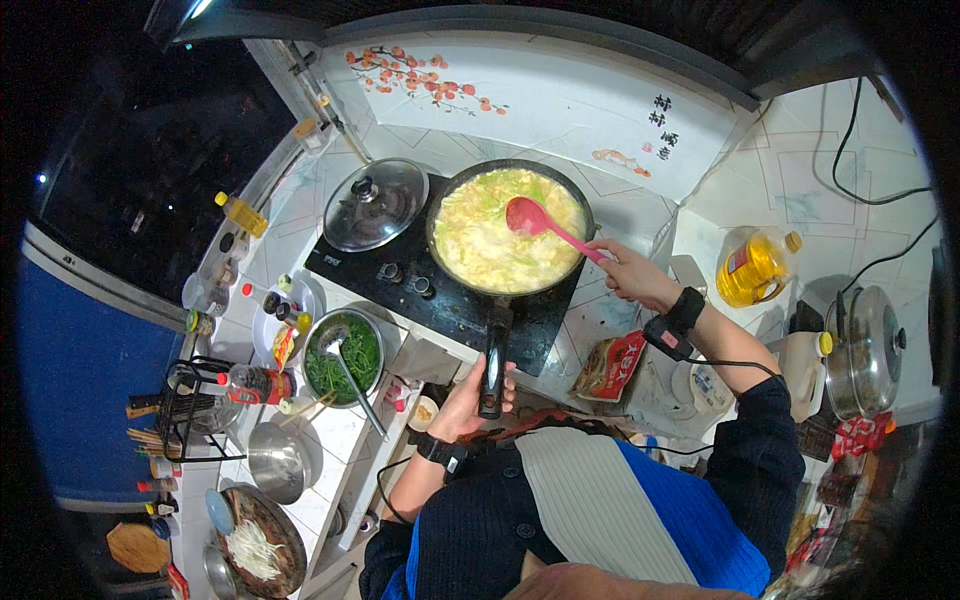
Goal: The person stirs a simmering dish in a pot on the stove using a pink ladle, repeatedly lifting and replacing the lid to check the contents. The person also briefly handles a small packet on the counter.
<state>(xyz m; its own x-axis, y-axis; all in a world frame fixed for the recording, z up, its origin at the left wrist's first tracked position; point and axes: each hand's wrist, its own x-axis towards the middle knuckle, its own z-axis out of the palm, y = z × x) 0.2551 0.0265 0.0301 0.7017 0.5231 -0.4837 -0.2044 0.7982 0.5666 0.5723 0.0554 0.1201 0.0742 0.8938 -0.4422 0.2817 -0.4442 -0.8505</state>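
Note:
A wide dark frying pan (432, 262) sits on the right side of the black stove (400, 300), filled with a pale yellow soupy dish (500, 255) with light green pieces. My left hand (462, 400) is closed round the pan's black handle (491, 360), which points toward me. In my right hand (640, 275) is the end of a pink ladle (565, 237); its bowl rests at the surface of the food, right of the pan's middle. Left of the pan, a glass lid (375, 215) lies on the stove.
Left of me stand a steel bowl of green leaves (345, 350) with a slotted spoon, an empty steel bowl (280, 462), and a chopping board (285, 530) with white shreds. At right are a red package (610, 365), an oil jug (750, 270) and a steel steamer pot (862, 350).

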